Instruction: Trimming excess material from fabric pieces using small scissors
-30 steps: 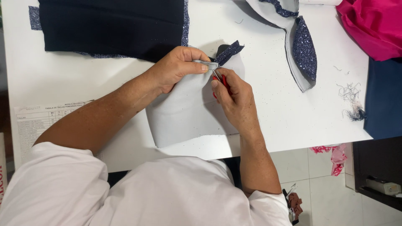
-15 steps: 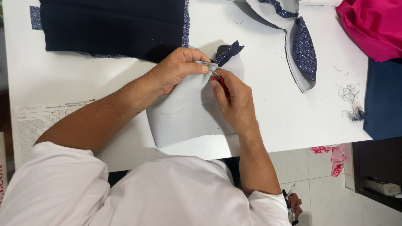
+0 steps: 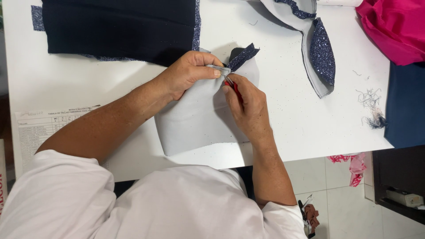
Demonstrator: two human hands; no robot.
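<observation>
Grey fabric piece [image 3: 195, 117] pinched tight in left hand [image 3: 186, 73] — right hand [image 3: 248, 104] clamped on red-handled tool [image 3: 233, 85].

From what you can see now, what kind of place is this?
Probably a sewing or garment workshop. Cut fabric pieces lie on a white table: dark navy cloth, pink cloth, loose thread scraps. Both hands work at a grey fabric piece.

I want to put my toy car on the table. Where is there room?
Bare table lies between the grey cloth and the sparkly strip, and left, below the navy fabric. It is crowded where the left hand and right hand work.
</observation>
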